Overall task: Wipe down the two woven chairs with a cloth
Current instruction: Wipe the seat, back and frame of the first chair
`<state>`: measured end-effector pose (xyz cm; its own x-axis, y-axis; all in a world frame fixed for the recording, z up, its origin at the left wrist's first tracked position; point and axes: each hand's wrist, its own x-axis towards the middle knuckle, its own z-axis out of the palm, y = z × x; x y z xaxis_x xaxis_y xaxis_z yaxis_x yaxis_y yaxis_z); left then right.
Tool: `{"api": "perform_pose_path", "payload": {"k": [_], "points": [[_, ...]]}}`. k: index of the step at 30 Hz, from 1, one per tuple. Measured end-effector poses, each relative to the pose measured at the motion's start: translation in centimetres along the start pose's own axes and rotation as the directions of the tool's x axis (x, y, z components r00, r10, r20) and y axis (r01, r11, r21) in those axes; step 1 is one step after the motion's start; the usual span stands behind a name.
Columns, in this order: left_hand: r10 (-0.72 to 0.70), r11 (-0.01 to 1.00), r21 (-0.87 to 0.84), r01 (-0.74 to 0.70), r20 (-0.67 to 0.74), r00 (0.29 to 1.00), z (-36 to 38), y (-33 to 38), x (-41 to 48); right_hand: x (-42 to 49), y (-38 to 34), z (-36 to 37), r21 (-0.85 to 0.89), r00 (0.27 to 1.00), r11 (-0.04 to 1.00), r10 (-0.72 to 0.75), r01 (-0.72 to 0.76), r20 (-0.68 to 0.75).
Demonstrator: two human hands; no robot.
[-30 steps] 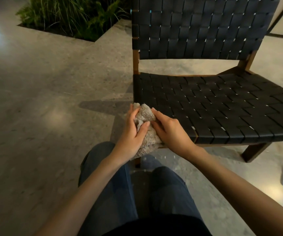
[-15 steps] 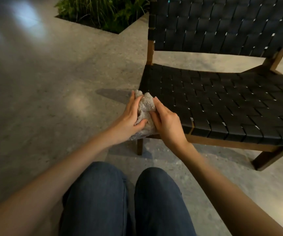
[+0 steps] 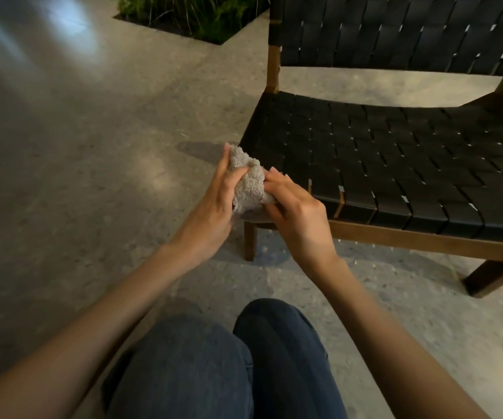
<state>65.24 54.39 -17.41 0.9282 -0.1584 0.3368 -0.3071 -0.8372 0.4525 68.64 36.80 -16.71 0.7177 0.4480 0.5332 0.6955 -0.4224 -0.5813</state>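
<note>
Cloth: a grey, fluffy terry cloth (image 3: 248, 182), bunched into a lump and held between both hands just off the front left corner of the chair seat; whether it touches the seat edge cannot be told.
Left hand: the left hand (image 3: 214, 207) wraps the cloth from the left, fingers reaching up along its far side and thumb pressed into its near face, so this grip is clenched on the cloth.
Right hand: the right hand (image 3: 298, 213) meets the cloth from the right, fingertips (image 3: 274, 173) curled onto its top and side, also grasping the cloth.
Chair: 1 woven chair (image 3: 395, 164) with black straps woven across the seat and backrest on a brown wooden frame; it stands on the floor to the right of the hands, its front left leg directly below them.
Second chair: only 1 chair shows in this view.
Floor: a speckled grey polished floor (image 3: 78, 176) with soft light reflections at the upper left.
Planter: a bed of green plants (image 3: 196, 13) sunk into the floor, behind and to the left of the chair.
Person: 2 bare forearms extend forward, and knees in blue jeans (image 3: 220, 367) fill the bottom centre.
</note>
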Motion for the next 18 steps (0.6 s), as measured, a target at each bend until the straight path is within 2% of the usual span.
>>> {"api": "perform_pose_path", "payload": {"k": [2, 4, 6, 11, 18], "points": [[0.002, 0.973, 0.23, -0.002, -0.003, 1.0, 0.0, 1.1, 0.6, -0.2, 0.3, -1.1, -0.077, 0.999, 0.997, 0.028, -0.026, 0.026], [0.075, 0.89, 0.447, -0.087, 0.043, 0.996, 0.3, 2.8, 1.6, -0.9, 0.8, -2.6, -0.126, 0.996, 0.989, 0.081, -0.077, 0.033], [0.104, 0.822, 0.547, -0.158, 0.129, 0.986, 1.3, 4.7, 2.7, -1.9, 1.6, -4.3, -0.159, 0.994, 0.981, 0.113, -0.109, 0.014], [0.125, 0.814, 0.516, -0.266, 0.291, 0.949, 4.3, 8.3, 5.6, -4.6, 3.5, -7.9, -0.248, 0.986, 0.956, 0.143, -0.159, -0.081], [0.232, 0.877, 0.324, -0.354, 0.358, 0.904, 8.9, 13.7, 8.6, -8.3, 5.9, -12.7, -0.347, 0.938, 0.879, 0.255, -0.326, -0.235]]}}
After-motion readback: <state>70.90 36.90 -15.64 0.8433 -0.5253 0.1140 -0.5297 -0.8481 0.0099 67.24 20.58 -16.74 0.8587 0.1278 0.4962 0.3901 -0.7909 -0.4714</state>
